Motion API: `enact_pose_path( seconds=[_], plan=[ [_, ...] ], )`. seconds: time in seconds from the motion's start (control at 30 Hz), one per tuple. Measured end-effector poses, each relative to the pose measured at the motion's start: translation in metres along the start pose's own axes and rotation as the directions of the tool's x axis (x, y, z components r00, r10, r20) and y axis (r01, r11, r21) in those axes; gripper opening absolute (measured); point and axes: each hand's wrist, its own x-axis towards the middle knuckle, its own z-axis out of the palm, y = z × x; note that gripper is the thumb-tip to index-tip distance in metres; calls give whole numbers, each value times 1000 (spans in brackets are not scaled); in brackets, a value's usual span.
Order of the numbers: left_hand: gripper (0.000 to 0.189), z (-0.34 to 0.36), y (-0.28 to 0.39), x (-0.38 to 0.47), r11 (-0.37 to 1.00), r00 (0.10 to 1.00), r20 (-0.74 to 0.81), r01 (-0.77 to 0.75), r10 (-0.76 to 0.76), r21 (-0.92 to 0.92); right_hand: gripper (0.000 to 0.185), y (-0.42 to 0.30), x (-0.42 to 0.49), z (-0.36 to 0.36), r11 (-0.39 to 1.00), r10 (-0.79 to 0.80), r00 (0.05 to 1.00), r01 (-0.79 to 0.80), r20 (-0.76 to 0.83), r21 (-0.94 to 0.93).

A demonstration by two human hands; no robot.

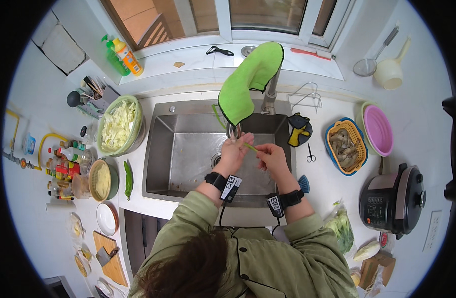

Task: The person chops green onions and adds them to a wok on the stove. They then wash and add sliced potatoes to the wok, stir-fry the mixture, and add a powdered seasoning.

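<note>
Over the stainless steel sink [198, 160], my left hand [233, 152] is under the tap's spout [234, 131], palm partly up. A thin green stalk [250, 147] runs from it to my right hand [272, 158], whose thumb and fingers pinch its near end. Another green length [218, 116] shows left of the spout; whether it is the same stalk cannot be told. A bright green cloth [250, 82] drapes over the tap and hides much of it. Whether my left fingers close on the stalk is unclear.
Left of the sink are a green pepper [127, 180] and a colander of cut cabbage [120, 126]. On the right lie small scissors [310, 154], a yellow basket of shrimp [345, 147] and an electric pressure cooker [392, 199]. A cleaver [105, 256] rests on a cutting board [112, 268].
</note>
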Motion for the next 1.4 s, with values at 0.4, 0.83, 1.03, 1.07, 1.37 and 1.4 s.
enact_pose_path(
  seconds=[0.4,0.83,1.03,1.07,1.37,1.4],
  plan=[
    [28,-12,11,-1,984,993,-111,14,-35,-179,16,-14,-42,-4,932,-138,990,128,-5,-338],
    [9,-55,-4,27,937,992,-127,-29,-16,-347,18,-67,-116,-60,956,-85,987,41,-139,-290],
    [16,-59,-7,27,946,981,-187,-13,-50,-323,15,-76,-138,-87,968,-120,972,70,-201,-243],
    [17,-59,-7,26,945,980,-194,-14,-53,-326,15,-78,-141,-91,968,-127,970,77,-205,-237],
    [19,-48,-7,21,948,979,-111,136,-174,-287,16,-69,-117,-83,988,-128,983,116,-130,-102],
    [20,-44,-5,18,926,969,-81,196,-233,-323,16,-60,-105,-73,988,-100,983,80,-152,-134]
  ],
)
